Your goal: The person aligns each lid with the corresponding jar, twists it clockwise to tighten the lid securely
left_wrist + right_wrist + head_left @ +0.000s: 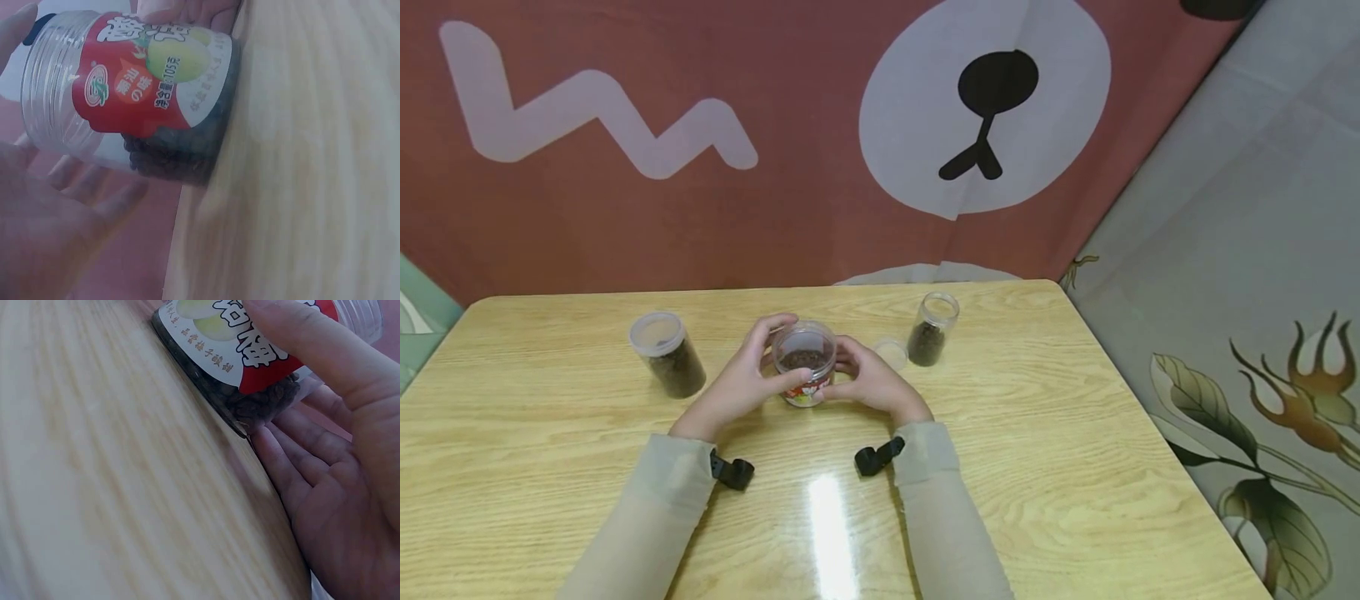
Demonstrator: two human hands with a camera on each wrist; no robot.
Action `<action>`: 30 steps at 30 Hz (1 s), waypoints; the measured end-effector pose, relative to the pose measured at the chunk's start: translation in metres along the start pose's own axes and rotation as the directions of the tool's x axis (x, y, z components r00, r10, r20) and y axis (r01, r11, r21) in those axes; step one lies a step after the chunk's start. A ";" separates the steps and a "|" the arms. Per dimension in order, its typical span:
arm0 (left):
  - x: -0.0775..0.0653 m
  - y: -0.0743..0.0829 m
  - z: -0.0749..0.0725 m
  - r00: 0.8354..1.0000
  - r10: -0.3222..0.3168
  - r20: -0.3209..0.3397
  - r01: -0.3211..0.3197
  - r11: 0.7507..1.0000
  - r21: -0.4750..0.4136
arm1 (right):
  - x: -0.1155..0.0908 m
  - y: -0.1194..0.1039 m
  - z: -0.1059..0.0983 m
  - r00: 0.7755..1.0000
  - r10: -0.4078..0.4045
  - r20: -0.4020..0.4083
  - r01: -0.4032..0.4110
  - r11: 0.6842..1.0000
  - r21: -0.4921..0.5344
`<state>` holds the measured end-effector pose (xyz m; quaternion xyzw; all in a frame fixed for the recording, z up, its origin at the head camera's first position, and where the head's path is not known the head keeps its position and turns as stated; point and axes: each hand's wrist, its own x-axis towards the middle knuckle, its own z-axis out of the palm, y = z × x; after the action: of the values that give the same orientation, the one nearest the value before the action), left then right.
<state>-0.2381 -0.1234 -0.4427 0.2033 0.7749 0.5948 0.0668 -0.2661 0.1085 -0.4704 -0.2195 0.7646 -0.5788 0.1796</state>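
A clear plastic jar point(805, 363) with a red and white label and small dark pieces in its bottom stands at the middle of the table, between both hands. Screw grooves show bare at its mouth in the left wrist view. My left hand point(747, 377) holds the jar from the left, thumb at the front of the rim and fingers round the far side. From the right, my right hand point(874, 382) grips it lower down, its thumb point(312, 344) on the label and fingers behind.
On the left stands a lidded jar point(672, 358) of dark contents. Toward the right is a narrower uncovered jar point(931, 333), partly filled with dark pieces, and a clear round lid point(891, 353) lies beside it. The wooden table point(1045, 467) ends against a patterned cloth point(775, 225).
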 end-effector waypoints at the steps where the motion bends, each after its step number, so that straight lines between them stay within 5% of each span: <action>1: 0.000 0.001 0.000 1.000 -0.015 0.000 0.015 1.000 0.004 | 0.000 0.000 0.000 1.000 0.000 0.000 0.000 1.000 0.000; 12: 0.000 0.004 0.003 0.996 -0.089 -0.009 0.089 0.995 0.047 | 0.000 0.001 0.000 1.000 0.000 0.005 0.000 1.000 0.003; 30: 0.001 0.005 0.007 0.995 -0.097 0.027 0.094 0.990 0.103 | 0.001 0.000 0.000 1.000 -0.016 0.006 0.016 1.000 -0.003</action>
<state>-0.2350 -0.1160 -0.4399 0.1785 0.8117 0.5475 0.0973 -0.2668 0.1081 -0.4706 -0.2276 0.7631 -0.5785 0.1767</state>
